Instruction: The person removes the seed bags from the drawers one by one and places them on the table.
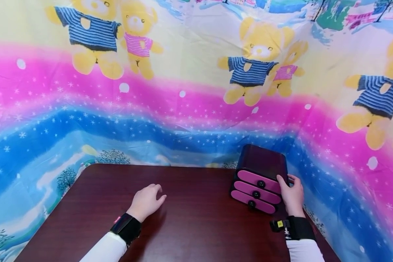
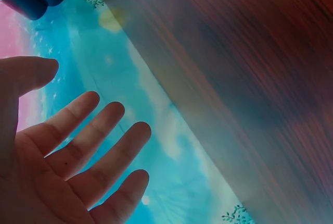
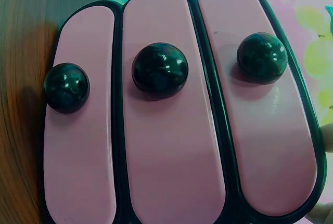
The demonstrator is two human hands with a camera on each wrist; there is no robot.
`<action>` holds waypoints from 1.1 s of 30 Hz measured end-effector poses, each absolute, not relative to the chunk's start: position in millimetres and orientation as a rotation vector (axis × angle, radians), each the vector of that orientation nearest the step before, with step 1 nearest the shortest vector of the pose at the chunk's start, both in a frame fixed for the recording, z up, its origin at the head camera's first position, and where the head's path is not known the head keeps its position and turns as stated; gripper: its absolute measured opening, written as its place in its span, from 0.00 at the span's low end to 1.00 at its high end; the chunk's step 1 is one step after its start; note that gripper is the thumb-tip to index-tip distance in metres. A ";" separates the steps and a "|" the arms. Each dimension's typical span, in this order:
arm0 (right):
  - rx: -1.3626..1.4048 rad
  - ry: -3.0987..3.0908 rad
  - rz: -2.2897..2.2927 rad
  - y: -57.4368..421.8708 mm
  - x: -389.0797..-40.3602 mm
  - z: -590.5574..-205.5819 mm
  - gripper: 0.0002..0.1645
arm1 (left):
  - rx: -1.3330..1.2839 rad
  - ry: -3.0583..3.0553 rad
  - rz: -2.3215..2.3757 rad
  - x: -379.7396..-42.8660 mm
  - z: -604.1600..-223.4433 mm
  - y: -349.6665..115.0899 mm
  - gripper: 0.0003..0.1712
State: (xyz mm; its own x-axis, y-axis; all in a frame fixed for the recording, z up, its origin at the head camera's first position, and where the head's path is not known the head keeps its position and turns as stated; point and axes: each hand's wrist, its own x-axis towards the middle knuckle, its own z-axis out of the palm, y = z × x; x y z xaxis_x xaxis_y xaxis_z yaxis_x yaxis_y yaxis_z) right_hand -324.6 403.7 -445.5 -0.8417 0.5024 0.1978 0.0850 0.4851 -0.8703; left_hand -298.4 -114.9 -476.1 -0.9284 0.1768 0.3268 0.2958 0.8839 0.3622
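Observation:
A small black drawer box (image 1: 262,160) with three pink drawer fronts (image 3: 171,130) and round black knobs (image 3: 159,71) stands at the table's far right corner. All three drawers look closed. My right hand (image 1: 291,194) is at its upper right side, the thumb by the top front edge and the fingers along the side. Fingertips (image 3: 328,136) show at the right border of the right wrist view; the contact is mostly hidden. My left hand (image 1: 146,202) hovers over the table's middle left, fingers loosely bent, holding nothing. Its spread fingers (image 2: 112,156) show in the left wrist view.
The dark red-brown wooden table (image 1: 190,225) lies under both hands. A printed cloth (image 1: 183,109) with bears and snowflakes hangs behind and along the right, close to the box. Both wrists wear black straps (image 1: 301,228).

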 end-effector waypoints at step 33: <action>-0.105 -2.410 1.392 219.7 -314.3 -428.7 0.35 | -0.397 -2.505 -1.215 -292.3 -447.0 -83.4 0.27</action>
